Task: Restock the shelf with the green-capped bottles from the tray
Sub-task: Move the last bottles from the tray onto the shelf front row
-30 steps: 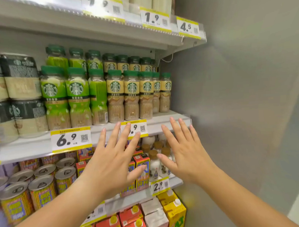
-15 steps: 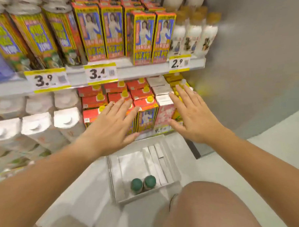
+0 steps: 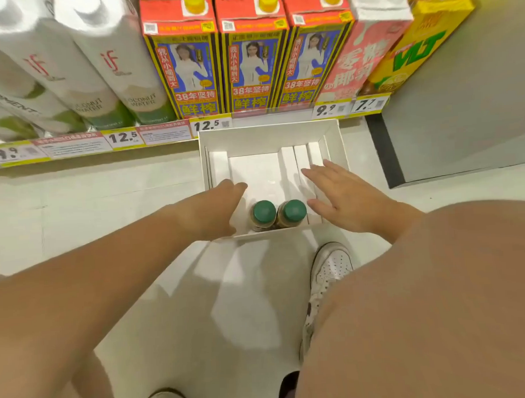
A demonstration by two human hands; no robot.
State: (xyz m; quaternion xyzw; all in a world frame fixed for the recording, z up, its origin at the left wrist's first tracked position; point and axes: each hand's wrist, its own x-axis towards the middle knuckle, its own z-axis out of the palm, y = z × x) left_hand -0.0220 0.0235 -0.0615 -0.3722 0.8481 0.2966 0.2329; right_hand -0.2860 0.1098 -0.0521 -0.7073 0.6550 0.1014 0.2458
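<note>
On the pale shop floor [image 3: 105, 205] sits a white tray [image 3: 270, 138] holding two green-capped bottles [image 3: 277, 213], upright and touching at its near wall. Left hand [image 3: 216, 210] and right hand [image 3: 342, 201] flank them, spread and empty: the pick-up step, which likely calls for closing one hand around each bottle. Behind stand shelved cartons [image 3: 252, 58].

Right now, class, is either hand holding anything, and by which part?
Nothing is held. The left hand and right hand are open beside the two bottles in the tray.
</note>
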